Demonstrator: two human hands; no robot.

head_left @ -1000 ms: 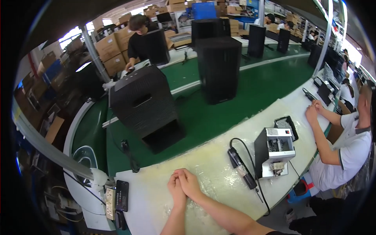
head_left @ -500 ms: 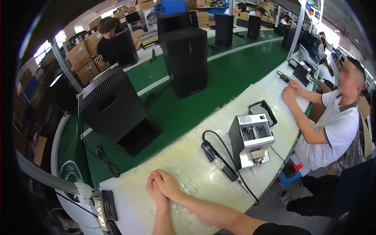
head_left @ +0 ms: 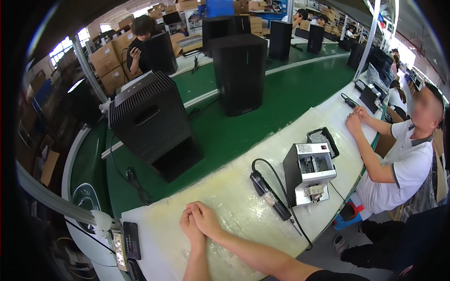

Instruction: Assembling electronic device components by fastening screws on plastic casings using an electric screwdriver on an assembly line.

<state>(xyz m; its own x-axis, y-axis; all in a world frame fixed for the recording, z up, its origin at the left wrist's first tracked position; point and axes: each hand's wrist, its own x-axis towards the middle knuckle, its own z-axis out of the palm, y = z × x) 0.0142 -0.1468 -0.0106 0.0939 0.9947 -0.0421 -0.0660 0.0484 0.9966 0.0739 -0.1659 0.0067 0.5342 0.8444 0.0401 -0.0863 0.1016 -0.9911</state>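
My left hand (head_left: 188, 225) and my right hand (head_left: 206, 218) rest clasped together on the plastic-covered worktop (head_left: 164, 253). The right lies over the left, and the fingers of both are closed around each other. I see no object in them. To their right is a black electric screwdriver (head_left: 271, 195) with a slim tip and a coiled-back black cord, lying untouched. Beyond it stands a grey-and-white screw feeder (head_left: 309, 173), with loose screws visible inside. Behind the feeder sits a black tray (head_left: 323, 140) full of small screws.
On the green conveyor (head_left: 290, 93) stand a ribbed black speaker cabinet (head_left: 150, 122) and a tall black speaker (head_left: 239, 75). A phone (head_left: 131, 240) lies beside a power strip (head_left: 120, 250) at left. A seated co-worker (head_left: 398, 154) is at right; another person (head_left: 138, 47) stands across the conveyor.
The whole view has shifted slightly, so things appear farther right. My hands remain clasped in place. Across the conveyor, the person's hand is raised higher.
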